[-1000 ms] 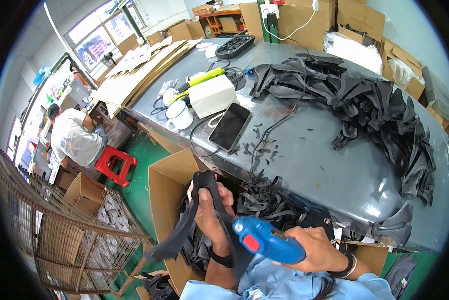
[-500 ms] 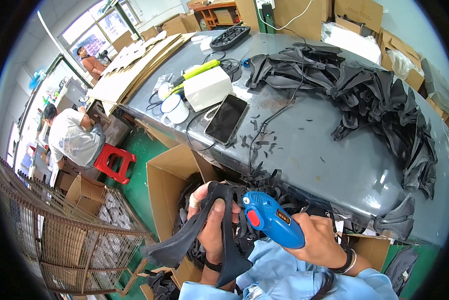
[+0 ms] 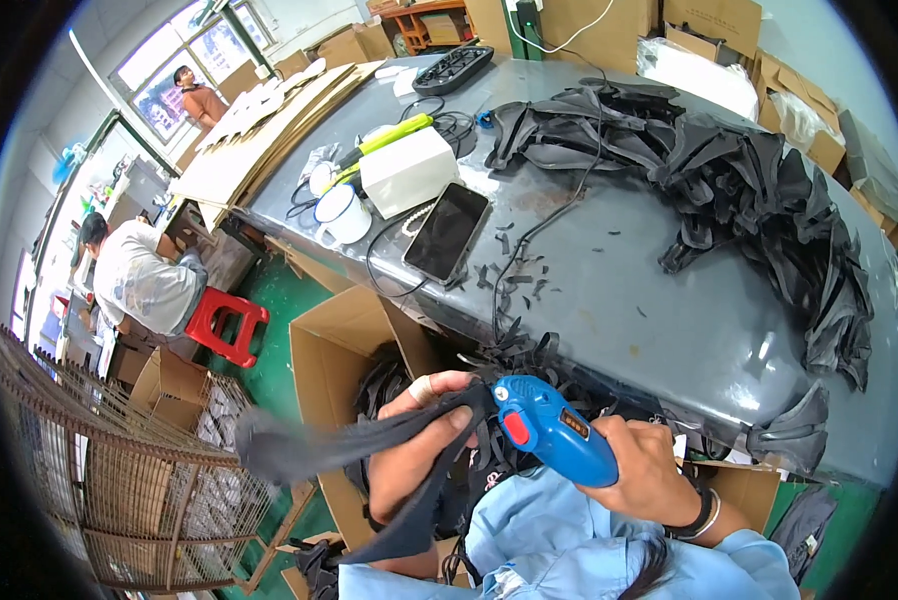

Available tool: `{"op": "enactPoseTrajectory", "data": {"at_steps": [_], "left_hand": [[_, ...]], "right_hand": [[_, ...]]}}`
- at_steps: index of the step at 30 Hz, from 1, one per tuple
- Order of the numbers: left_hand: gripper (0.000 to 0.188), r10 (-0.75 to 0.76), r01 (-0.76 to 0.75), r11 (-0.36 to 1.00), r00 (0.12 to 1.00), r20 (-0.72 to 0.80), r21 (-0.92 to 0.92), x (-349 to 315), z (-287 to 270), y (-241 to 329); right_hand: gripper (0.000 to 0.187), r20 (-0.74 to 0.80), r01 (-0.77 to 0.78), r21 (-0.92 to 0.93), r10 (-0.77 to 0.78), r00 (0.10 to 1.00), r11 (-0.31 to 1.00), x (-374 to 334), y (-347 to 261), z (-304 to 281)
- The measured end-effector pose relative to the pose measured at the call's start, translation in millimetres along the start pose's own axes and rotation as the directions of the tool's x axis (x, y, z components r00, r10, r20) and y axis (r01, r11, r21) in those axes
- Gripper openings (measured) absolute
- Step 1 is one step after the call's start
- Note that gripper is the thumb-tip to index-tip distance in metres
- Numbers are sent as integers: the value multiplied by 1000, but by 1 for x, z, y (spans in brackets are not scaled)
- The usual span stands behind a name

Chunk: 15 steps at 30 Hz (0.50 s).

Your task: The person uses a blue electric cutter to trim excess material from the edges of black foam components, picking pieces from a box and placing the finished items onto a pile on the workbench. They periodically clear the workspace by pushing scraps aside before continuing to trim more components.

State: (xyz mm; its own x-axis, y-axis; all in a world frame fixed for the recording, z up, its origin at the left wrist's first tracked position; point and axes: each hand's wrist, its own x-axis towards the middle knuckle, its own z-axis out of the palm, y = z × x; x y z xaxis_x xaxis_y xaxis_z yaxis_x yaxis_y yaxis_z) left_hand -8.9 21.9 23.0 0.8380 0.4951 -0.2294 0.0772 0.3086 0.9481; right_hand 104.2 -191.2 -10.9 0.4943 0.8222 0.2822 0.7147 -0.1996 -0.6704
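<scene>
My left hand (image 3: pixel 405 466) is closed, pinching a dark grey V-shaped fabric piece (image 3: pixel 314 450) near its narrow bend. One long arm of the piece sticks out to the left and the other hangs down over my forearm. In my right hand (image 3: pixel 651 478) is a blue cordless power tool (image 3: pixel 567 442) with a red button and a small display. Its head meets the bend of the fabric piece beside my left fingertips; the working tip is hidden. Beneath both hands stands a cardboard box (image 3: pixel 319 365) holding dark strips and scraps.
A long heap of similar grey pieces (image 3: pixel 729 180) lies across the grey table (image 3: pixel 609 310), with small offcuts near the front edge. A phone (image 3: pixel 447 232), an enamel mug (image 3: pixel 344 215) and a white box (image 3: pixel 409 170) stand to the left. A wire rack (image 3: pixel 119 480) is at lower left. Two people are farther back.
My left hand has turned the fabric piece, so one arm swings up and outward to the left. The tool has shifted slightly right, with its head still at the bend.
</scene>
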Motion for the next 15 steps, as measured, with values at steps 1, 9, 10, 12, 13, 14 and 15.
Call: {"op": "enactPoseTrajectory", "data": {"at_steps": [1,9,10,12,13,14,15], "left_hand": [[31,-38,38,999,999,28,-21,2,-5,2],[29,-274,252,931,960,50,265,4,-15,31],[28,-276,236,926,956,101,296,7,-17,30],[27,-281,219,920,947,156,325,12,-17,30],[27,-287,216,910,944,163,354,14,-15,31],[27,-294,212,899,940,171,382,14,-14,31],[27,-295,212,899,940,172,382,16,-14,29]], "right_hand": [[45,6,-10,-30,10,1000,999,0,4,1],[41,96,56,-104,-46,994,993,-7,8,1],[41,113,61,-113,-48,992,992,-7,9,1],[41,112,71,-139,-55,992,988,-8,10,4],[42,112,89,-163,-71,991,983,-8,11,4],[42,112,89,-163,-71,991,983,-9,11,5],[42,125,86,-159,-66,990,984,-9,11,6]]}}
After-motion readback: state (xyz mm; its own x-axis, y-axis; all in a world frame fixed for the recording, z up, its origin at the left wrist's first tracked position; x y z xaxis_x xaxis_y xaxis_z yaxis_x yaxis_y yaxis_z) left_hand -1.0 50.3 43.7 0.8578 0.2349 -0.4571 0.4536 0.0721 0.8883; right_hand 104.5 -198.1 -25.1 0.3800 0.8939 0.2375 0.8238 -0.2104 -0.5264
